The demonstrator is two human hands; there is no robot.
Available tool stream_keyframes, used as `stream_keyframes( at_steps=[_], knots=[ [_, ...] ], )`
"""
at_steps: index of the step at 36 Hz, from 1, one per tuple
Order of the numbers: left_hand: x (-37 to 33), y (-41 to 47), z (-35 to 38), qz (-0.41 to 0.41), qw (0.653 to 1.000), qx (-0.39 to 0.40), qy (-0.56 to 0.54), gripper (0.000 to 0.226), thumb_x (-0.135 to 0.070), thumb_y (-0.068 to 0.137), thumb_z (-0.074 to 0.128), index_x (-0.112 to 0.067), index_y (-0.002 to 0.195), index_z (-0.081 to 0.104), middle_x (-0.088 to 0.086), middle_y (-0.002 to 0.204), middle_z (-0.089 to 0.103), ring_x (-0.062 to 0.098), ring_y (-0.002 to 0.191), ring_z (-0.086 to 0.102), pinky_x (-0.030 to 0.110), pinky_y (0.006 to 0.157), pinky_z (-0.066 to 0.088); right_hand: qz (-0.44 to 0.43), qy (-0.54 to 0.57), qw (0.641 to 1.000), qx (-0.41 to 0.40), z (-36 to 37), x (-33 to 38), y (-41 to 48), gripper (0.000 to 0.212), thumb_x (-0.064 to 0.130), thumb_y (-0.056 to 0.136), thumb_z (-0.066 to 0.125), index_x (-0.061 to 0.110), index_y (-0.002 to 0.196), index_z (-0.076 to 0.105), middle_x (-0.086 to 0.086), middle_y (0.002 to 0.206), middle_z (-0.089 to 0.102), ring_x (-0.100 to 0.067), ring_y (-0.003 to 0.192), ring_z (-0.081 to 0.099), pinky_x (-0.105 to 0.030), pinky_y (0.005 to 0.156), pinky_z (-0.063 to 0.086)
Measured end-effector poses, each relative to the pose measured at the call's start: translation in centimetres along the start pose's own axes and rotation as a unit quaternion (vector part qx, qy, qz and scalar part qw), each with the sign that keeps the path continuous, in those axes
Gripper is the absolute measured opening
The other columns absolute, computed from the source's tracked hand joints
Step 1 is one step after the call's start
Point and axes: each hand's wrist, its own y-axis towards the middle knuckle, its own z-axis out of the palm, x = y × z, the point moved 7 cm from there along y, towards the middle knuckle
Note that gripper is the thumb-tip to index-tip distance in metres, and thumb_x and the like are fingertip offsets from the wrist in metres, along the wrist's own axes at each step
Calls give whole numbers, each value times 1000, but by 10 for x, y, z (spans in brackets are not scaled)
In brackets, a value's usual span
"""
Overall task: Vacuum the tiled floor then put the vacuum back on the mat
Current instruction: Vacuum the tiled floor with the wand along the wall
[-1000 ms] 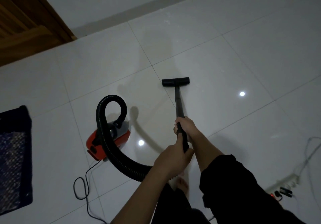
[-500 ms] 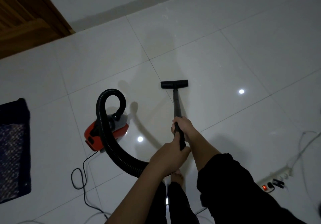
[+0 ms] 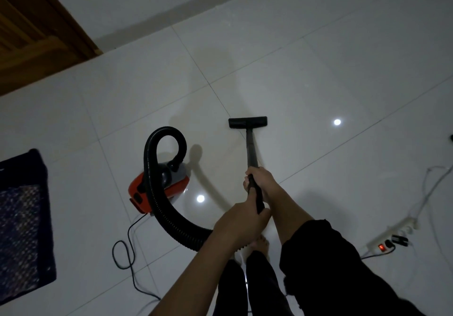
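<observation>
On tiled floor (image 3: 318,70) | left hand (image 3: 241,222), right hand (image 3: 261,179) grip wand (image 3: 251,149)

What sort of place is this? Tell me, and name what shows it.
Likely a room in a home: glossy floor tiles, a wooden door, a dark mat, a red canister vacuum.

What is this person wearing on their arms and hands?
Nothing on the hands: the left hand and right hand are bare, with no gloves, rings or watch visible. A loose black sleeve covers the right arm down to about the elbow. The left forearm shows no sleeve within the frame.
</observation>
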Motion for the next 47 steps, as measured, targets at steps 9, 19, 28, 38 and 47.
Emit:
stream_keyframes(
  at_steps=[9, 19, 28, 38, 47],
  knots=[
    [12, -17, 6, -1, 1000, 8, 15, 65, -29, 98, 38, -23, 154, 7, 7, 74, 54, 22, 68, 52, 33, 61, 38, 0, 2, 1000, -2, 4, -20, -11, 13, -1, 88, 48, 10, 85, 41, -8, 59, 45, -16, 43, 43, -24, 41, 41],
    [11, -26, 18, 11, 1000, 15, 23, 59, -28, 97, 38, -21, 151, 14, 5, 73, 55, 22, 67, 54, 31, 59, 39, -4, 21, 1000, -18, -9, -28, -23, 10, -1, 88, 48, 8, 88, 43, -9, 58, 46, -16, 45, 43, -22, 39, 40],
    [-5, -21, 34, 25, 998, 45, 34, 68, -26, 98, 36, -35, 152, -3, 13, 78, 63, 21, 54, 57, 35, 60, 51, -16, 40, 999, -30, -35, -20, -24, 11, -2, 89, 47, 8, 90, 42, -8, 60, 43, -15, 45, 41, -22, 38, 40],
    [-34, 0, 52, 24, 998, 46, 32, 68, -27, 97, 38, -32, 153, 0, 24, 95, 65, 29, 67, 59, 50, 78, 54, -24, 20, 999, -41, -72, 1, -19, 12, 0, 89, 48, 7, 96, 41, -9, 56, 45, -17, 44, 42, -26, 40, 40],
    [-74, 28, 65, 9, 998, 35, 41, 69, -32, 97, 35, -36, 153, -5, 17, 86, 63, 36, 76, 67, 51, 79, 56, -26, -6, 999, -29, -108, 34, -6, 14, 0, 90, 47, 6, 100, 41, -11, 59, 44, -18, 47, 42, -24, 38, 41]
  ],
)
